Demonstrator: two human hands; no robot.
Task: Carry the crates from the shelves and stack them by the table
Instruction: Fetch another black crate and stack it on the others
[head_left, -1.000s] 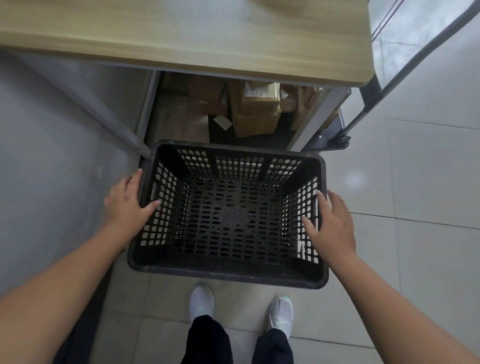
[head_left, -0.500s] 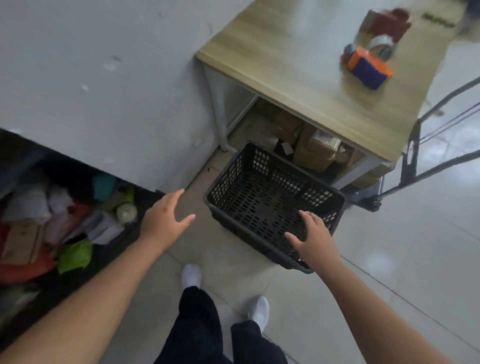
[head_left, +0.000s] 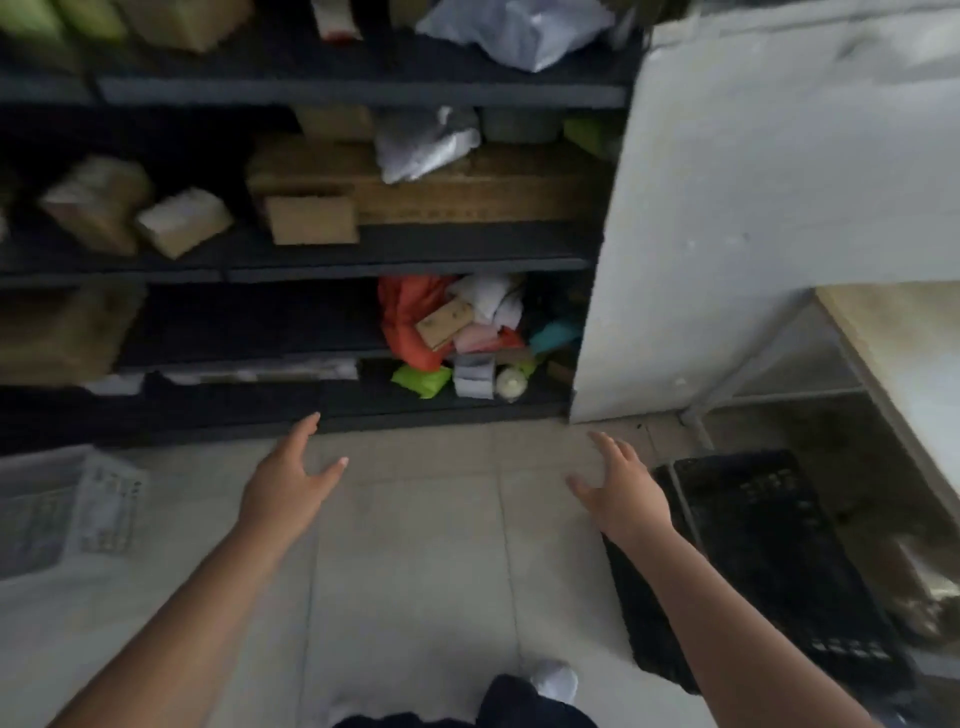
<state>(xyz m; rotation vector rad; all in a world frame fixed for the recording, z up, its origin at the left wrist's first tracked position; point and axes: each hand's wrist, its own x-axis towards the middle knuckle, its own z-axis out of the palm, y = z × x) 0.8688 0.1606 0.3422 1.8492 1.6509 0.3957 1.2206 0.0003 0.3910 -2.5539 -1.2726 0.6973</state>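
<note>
**A:** From the head view — the only one you have — where do you stand in the job?

**B:** Between loads, I judge. Your left hand (head_left: 291, 480) and right hand (head_left: 621, 496) both hang over bare floor in front of the shelves (head_left: 332, 265), fingers spread, holding nothing. One black crate (head_left: 779, 561) sits on the floor to the right of the shelves, past the white wall panel (head_left: 753, 218), beside the table (head_left: 893, 332) and partly under its edge. Your right forearm crosses over its near side.

**A:** So the step in hand is fetching the next one?

**B:** It looks so — you face the shelves with empty hands. The picture is blurred, though, and I cannot make out a second black crate there. I see cardboard boxes (head_left: 311, 218), grey bags, and an orange bag (head_left: 410, 322) among small parcels on the low shelf. A pale slatted bin (head_left: 62, 509) stands on the floor left of the shelves; whether it counts as a crate I cannot tell.

**A:** And the next move?

**B:** Find a crate first, then take it by both side walls, and set it squarely on the black one.
</note>
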